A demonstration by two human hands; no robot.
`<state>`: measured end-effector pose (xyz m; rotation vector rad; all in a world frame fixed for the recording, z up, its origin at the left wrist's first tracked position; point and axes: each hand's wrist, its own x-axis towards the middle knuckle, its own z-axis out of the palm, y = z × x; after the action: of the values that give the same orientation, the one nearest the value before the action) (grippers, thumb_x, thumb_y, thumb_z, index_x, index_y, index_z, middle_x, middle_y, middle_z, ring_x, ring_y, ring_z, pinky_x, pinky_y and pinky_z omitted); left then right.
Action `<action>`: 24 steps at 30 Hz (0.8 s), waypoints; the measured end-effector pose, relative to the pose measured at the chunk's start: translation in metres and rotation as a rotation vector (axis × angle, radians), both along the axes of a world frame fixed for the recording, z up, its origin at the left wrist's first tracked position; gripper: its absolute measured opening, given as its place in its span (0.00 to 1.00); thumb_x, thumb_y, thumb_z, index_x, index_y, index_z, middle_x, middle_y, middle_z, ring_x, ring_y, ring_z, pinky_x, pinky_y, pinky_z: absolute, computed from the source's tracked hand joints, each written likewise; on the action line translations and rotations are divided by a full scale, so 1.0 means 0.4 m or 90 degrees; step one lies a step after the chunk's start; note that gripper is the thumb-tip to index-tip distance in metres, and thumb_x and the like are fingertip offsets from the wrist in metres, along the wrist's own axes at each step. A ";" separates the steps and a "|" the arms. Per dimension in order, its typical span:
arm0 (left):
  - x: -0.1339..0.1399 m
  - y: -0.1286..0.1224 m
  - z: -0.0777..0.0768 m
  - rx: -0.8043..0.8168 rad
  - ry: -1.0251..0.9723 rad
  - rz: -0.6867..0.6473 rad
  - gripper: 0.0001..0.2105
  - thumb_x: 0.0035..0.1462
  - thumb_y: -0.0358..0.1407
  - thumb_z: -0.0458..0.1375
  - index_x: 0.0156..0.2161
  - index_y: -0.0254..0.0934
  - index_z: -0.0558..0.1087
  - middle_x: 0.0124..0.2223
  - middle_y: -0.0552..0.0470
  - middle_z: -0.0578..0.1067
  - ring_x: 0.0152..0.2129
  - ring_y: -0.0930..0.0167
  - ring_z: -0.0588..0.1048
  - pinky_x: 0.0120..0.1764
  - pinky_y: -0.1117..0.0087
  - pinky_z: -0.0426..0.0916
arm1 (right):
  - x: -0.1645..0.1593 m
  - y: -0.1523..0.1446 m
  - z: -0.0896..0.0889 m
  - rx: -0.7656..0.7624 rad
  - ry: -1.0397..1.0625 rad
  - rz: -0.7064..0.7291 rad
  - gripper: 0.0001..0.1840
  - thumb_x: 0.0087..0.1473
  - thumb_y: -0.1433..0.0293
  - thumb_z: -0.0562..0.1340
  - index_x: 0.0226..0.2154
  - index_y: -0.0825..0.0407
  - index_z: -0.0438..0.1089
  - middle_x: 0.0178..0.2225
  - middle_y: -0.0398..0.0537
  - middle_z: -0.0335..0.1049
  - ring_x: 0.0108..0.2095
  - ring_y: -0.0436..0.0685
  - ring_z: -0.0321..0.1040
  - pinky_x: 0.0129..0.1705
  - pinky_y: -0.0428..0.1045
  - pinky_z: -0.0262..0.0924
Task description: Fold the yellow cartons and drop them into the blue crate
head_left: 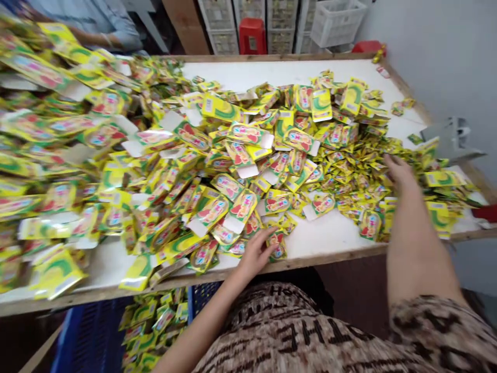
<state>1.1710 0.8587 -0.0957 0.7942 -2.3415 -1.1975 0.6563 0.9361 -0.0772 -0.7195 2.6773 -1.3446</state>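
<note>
Below the table's near edge sits a blue crate with yellow packs inside. Above it spreads the white table, edged in wood, bare in patches at the near middle and along the far side. Beyond stand a red stool, white crates and a white basket; a grey wall rises at right.

I count one basket and two of the person's own hands. The yellow boxes heaped over the left and middle, and the small packets piled at right, are too many to count.

The left hand reaches over the near edge, thumb parted from the fingers at one small upright-lying box; whether it pinches that box I cannot tell. Farther out, the right hand stretches forward at the small packets, its fingertips blurred, so their grip cannot be told. At far left, a co-worker's pale blue sleeve shows behind the heap.
</note>
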 end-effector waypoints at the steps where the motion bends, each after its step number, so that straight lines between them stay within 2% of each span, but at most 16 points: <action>1: -0.001 -0.005 -0.005 0.016 0.004 0.013 0.20 0.61 0.39 0.61 0.58 0.43 0.71 0.49 0.44 0.78 0.44 0.63 0.77 0.47 0.62 0.72 | 0.009 -0.032 -0.004 0.000 -0.036 0.002 0.15 0.57 0.71 0.62 0.46 0.60 0.77 0.37 0.69 0.76 0.31 0.57 0.74 0.36 0.58 0.65; 3: -0.001 -0.013 -0.014 0.050 0.007 0.026 0.20 0.60 0.39 0.62 0.57 0.43 0.73 0.51 0.45 0.78 0.46 0.63 0.77 0.50 0.61 0.72 | 0.038 -0.094 -0.014 -0.009 -0.080 0.005 0.19 0.52 0.76 0.64 0.47 0.63 0.75 0.37 0.65 0.77 0.30 0.56 0.73 0.37 0.57 0.66; 6: -0.004 -0.019 -0.021 0.114 0.009 0.038 0.19 0.57 0.41 0.64 0.54 0.42 0.75 0.52 0.45 0.78 0.48 0.62 0.77 0.53 0.59 0.71 | 0.124 -0.166 -0.030 -0.063 -0.087 0.024 0.20 0.48 0.78 0.63 0.46 0.62 0.76 0.44 0.59 0.77 0.40 0.54 0.73 0.48 0.52 0.65; 9: -0.007 -0.017 -0.009 0.225 0.040 0.063 0.21 0.55 0.43 0.66 0.53 0.40 0.75 0.50 0.44 0.79 0.44 0.63 0.79 0.49 0.61 0.74 | 0.309 -0.194 -0.044 -0.121 -0.102 0.131 0.17 0.42 0.77 0.66 0.39 0.58 0.78 0.40 0.50 0.78 0.43 0.57 0.73 0.52 0.53 0.65; 12: 0.010 -0.015 0.026 0.306 0.086 0.089 0.23 0.53 0.45 0.67 0.52 0.38 0.75 0.45 0.45 0.80 0.38 0.66 0.79 0.43 0.64 0.76 | 0.550 -0.177 -0.060 -0.193 -0.088 0.257 0.20 0.47 0.73 0.66 0.45 0.52 0.77 0.46 0.50 0.77 0.48 0.61 0.71 0.55 0.56 0.63; 14: 0.044 -0.021 0.055 0.314 0.088 0.105 0.25 0.52 0.46 0.68 0.53 0.38 0.75 0.41 0.47 0.80 0.34 0.68 0.79 0.40 0.66 0.76 | 0.678 -0.150 -0.067 -0.164 -0.042 0.383 0.25 0.46 0.70 0.69 0.49 0.51 0.75 0.51 0.54 0.74 0.51 0.63 0.69 0.57 0.59 0.62; 16: 0.094 -0.033 0.080 0.315 0.076 0.127 0.26 0.51 0.45 0.69 0.54 0.38 0.75 0.40 0.49 0.80 0.33 0.69 0.78 0.39 0.68 0.76 | 0.739 -0.123 -0.062 -0.113 -0.004 0.466 0.26 0.45 0.69 0.71 0.50 0.51 0.75 0.55 0.58 0.70 0.56 0.66 0.64 0.59 0.62 0.59; 18: 0.146 -0.049 0.095 0.331 0.075 0.156 0.26 0.50 0.43 0.69 0.54 0.38 0.75 0.42 0.48 0.80 0.35 0.69 0.77 0.40 0.69 0.76 | 0.720 -0.102 -0.043 -0.079 -0.007 0.534 0.24 0.46 0.69 0.71 0.49 0.49 0.77 0.57 0.56 0.69 0.60 0.66 0.62 0.61 0.62 0.58; 20: 0.187 -0.063 0.096 0.357 0.089 0.181 0.26 0.49 0.42 0.70 0.54 0.38 0.75 0.46 0.47 0.80 0.39 0.68 0.78 0.43 0.69 0.76 | 0.628 -0.087 -0.014 -0.074 -0.046 0.571 0.20 0.50 0.69 0.70 0.47 0.46 0.77 0.54 0.51 0.72 0.57 0.63 0.66 0.59 0.59 0.61; 21: 0.199 -0.067 0.091 0.369 0.097 0.189 0.26 0.49 0.41 0.70 0.54 0.38 0.75 0.48 0.46 0.79 0.41 0.67 0.78 0.45 0.68 0.76 | 0.561 -0.080 0.000 -0.076 -0.064 0.549 0.18 0.51 0.70 0.69 0.47 0.47 0.78 0.51 0.49 0.75 0.53 0.60 0.70 0.56 0.56 0.63; 22: 0.206 -0.070 0.084 0.378 0.104 0.195 0.25 0.49 0.41 0.70 0.53 0.39 0.75 0.50 0.46 0.79 0.44 0.66 0.77 0.46 0.68 0.75 | 0.486 -0.072 0.013 -0.078 -0.073 0.472 0.16 0.52 0.70 0.68 0.45 0.49 0.78 0.47 0.49 0.77 0.48 0.57 0.72 0.54 0.54 0.64; 24: 0.208 -0.068 0.068 0.386 0.107 0.214 0.25 0.48 0.41 0.70 0.52 0.39 0.76 0.51 0.46 0.78 0.46 0.66 0.77 0.47 0.68 0.75 | 0.333 -0.053 0.032 -0.050 -0.024 0.177 0.14 0.48 0.69 0.70 0.40 0.55 0.77 0.42 0.52 0.77 0.42 0.54 0.72 0.52 0.52 0.63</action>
<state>1.2541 0.8316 -0.0685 1.1677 -1.6261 -1.7526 0.7894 0.9148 -0.0646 -1.0187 2.3960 -1.3793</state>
